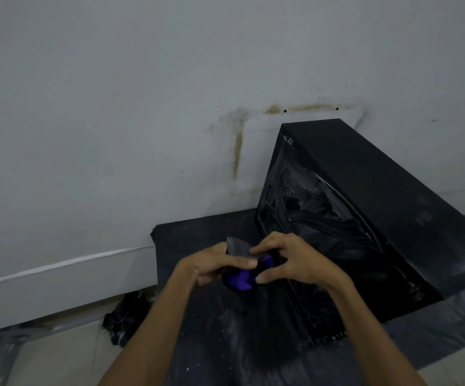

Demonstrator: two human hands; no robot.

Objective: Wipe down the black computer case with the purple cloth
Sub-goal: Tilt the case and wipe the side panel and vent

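Both hands, left hand [212,264] and right hand [289,263], pinch the bunched purple cloth [241,278], likely refolding it; black computer case [365,207] not yet touched.

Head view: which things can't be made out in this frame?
Head view:
- purple cloth: mostly hidden by left hand and right hand; shape unclear.
- black computer case: right end cut by frame edge; interior too dark.
- dark bundle at lower left: blurred, unidentifiable.
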